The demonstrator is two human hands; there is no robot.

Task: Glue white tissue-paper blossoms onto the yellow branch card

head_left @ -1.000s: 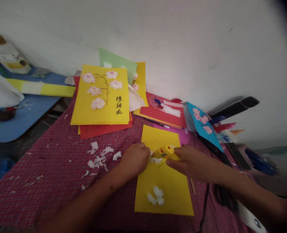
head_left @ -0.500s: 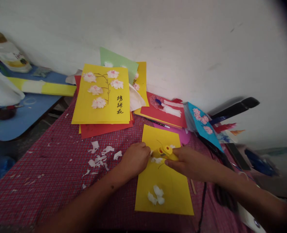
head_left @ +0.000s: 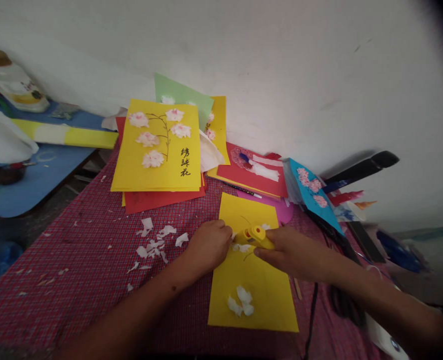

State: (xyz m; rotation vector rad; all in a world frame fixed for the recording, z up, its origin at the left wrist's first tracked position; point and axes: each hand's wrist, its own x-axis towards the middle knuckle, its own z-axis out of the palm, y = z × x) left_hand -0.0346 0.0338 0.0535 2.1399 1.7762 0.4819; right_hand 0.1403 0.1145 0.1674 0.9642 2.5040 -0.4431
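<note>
A yellow glue gun (head_left: 254, 236) is gripped in my right hand (head_left: 287, 250), its front end pointing left toward my other hand. My left hand (head_left: 211, 244) is closed near the left edge of a yellow sheet of paper (head_left: 259, 295); its fingertips are mostly hidden, so what they pinch does not show. Beneath the glue gun, white paper petals (head_left: 241, 247) lie beside thin drawn stems on the sheet. Lower on the same sheet rests a small group of loose white petals (head_left: 243, 301).
White paper scraps (head_left: 154, 247) lie left of my hand on the red checked tablecloth (head_left: 94, 260). Behind stands a yellow flower picture (head_left: 157, 175) with pink-white blossoms. A red card (head_left: 225, 172) and a blue card (head_left: 315, 182) are farther right. A dark cable (head_left: 312, 320) runs down the right side.
</note>
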